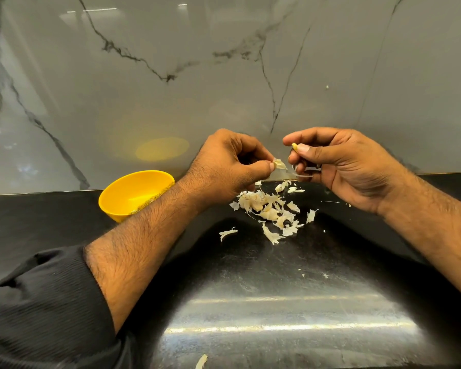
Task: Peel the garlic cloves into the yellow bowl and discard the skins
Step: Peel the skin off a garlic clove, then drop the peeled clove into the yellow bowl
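My left hand (232, 163) pinches a papery strip of garlic skin (280, 166) between thumb and forefinger. My right hand (338, 163) holds a small garlic clove (294, 147) between thumb and forefinger; only its yellowish tip shows. The two hands are close together above the counter, with skin stretched between them. The yellow bowl (133, 193) stands on the black counter to the left, partly hidden by my left forearm. A pile of peeled skins (269, 211) lies on the counter just below my hands.
A marble backsplash (224, 75) rises right behind the hands and bowl. The black counter (277, 302) stretches toward me, with stray skin flakes (227, 233) and one piece of skin near the front edge (201, 362).
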Motion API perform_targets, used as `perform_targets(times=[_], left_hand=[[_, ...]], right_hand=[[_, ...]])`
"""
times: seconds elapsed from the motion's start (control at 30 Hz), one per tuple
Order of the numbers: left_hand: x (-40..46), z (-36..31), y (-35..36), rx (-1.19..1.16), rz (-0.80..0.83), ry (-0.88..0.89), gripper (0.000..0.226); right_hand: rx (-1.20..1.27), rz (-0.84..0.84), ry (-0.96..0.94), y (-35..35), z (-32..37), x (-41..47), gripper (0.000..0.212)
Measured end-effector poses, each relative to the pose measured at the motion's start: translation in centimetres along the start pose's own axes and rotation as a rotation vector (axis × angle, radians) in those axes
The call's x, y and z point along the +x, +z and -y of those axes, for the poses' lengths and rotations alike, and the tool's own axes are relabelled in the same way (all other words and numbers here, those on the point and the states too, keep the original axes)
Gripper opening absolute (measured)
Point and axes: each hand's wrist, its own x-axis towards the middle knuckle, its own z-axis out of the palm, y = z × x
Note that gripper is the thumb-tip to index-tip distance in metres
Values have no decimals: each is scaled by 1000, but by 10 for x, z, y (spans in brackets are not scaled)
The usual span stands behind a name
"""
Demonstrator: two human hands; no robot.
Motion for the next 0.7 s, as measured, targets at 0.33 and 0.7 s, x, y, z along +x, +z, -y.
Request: perform_targets(times=[0.33,0.7], left_hand=[[1,3,-2,-52,25,6,4],[3,4,2,241,140,51,17]], right_hand=[[-136,-32,27,2,1,0,18],[-206,-161,51,-5,-4,6,17]])
